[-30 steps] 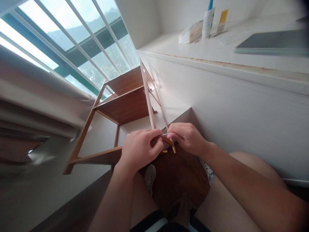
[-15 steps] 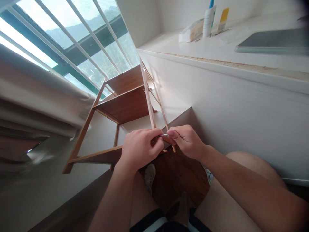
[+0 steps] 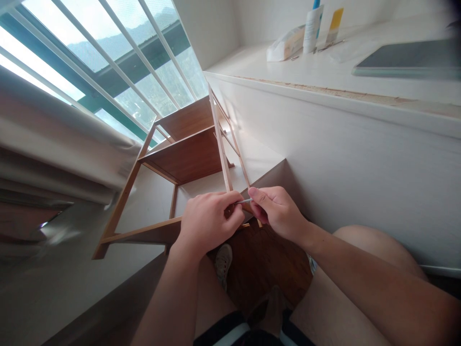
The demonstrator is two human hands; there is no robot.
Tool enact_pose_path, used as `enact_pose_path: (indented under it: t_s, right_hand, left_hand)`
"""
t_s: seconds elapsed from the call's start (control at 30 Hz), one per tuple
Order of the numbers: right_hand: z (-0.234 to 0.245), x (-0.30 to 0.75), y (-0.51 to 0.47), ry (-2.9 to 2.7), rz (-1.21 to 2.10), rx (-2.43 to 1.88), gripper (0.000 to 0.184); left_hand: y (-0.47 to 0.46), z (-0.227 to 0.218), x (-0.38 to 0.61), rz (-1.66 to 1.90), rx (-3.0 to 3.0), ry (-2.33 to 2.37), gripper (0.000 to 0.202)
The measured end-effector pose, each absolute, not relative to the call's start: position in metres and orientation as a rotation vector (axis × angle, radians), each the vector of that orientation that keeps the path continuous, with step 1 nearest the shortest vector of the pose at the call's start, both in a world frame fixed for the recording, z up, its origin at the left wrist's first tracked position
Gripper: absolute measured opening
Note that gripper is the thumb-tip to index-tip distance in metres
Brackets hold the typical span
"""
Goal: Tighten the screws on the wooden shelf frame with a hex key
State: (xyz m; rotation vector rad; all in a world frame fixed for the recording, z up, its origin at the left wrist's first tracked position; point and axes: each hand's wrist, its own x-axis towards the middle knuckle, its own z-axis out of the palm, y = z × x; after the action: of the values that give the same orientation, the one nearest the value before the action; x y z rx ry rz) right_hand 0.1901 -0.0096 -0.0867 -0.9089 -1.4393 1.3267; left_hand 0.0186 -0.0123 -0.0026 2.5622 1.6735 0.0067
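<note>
A wooden shelf rack (image 3: pixel 187 156) leans in front of me at a slant. Its front upright ends under my left hand (image 3: pixel 212 218), whose fingers are curled closed around that corner of the frame. Between both hands runs a thin silver hex key (image 3: pixel 244 201); its left tip goes in between my left thumb and forefinger, where the contact point is hidden. My right hand (image 3: pixel 275 209) pinches the other end between thumb and bent fingers, close beside the rack's second upright (image 3: pixel 243 170).
To the right stands a white counter (image 3: pixel 324 103) with a chipped edge. On it are a white tube (image 3: pixel 312 30), a yellow-handled item (image 3: pixel 334 25), a tissue pack (image 3: pixel 286 44), small metal pieces and a dark flat device (image 3: pixel 406 57). A curtain (image 3: pixel 61 144) and barred window are left.
My right hand has shifted its grip slightly, the thumb moving up and left while the fingers open a little below. My left hand and the rack stay in place.
</note>
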Motion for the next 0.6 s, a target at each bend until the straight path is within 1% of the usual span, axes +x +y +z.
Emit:
enact_pose_path:
  t_s: [0.1, 0.17, 0.47, 0.6]
  right_hand:
    - [-0.085, 0.197, -0.006, -1.581, 1.183, -0.912, 0.057]
    - [-0.083, 0.200, -0.004, -1.645, 1.146, -0.907, 0.055]
    - [-0.081, 0.200, -0.005, -1.458, 1.382, -0.874, 0.058]
    - [-0.082, 0.202, -0.003, -1.591, 1.227, -0.883, 0.054]
  left_hand:
    - [-0.012, -0.003, 0.019, 0.009, 2.564, 1.673, 0.023]
    - [-0.012, -0.002, 0.019, 0.005, 2.567, 1.674, 0.023]
    - [-0.012, -0.002, 0.020, -0.009, 2.567, 1.677, 0.022]
    - [-0.012, -0.002, 0.018, 0.016, 2.564, 1.673, 0.019]
